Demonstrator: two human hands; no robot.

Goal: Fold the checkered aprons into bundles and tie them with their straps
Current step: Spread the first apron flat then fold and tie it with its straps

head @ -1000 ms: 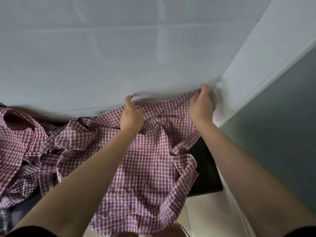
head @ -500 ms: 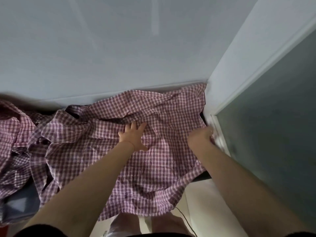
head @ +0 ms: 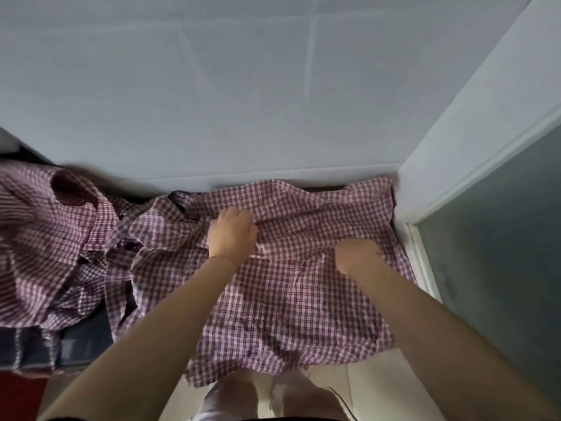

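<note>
A checkered apron point(head: 291, 296) lay spread over a dark surface point(head: 85, 335) against the white wall point(head: 243, 101), its near edge hanging off toward the person's legs. The left hand point(head: 232, 235) rested on the cloth near the apron's middle, fingers curled into a raised fold of fabric. The right hand point(head: 358, 258) pressed on the apron just right of the left hand; its fingers were blurred, so its grip could not be told. A crumpled pile of aprons point(head: 51, 244) lay left of the spread apron, touching it.
</note>
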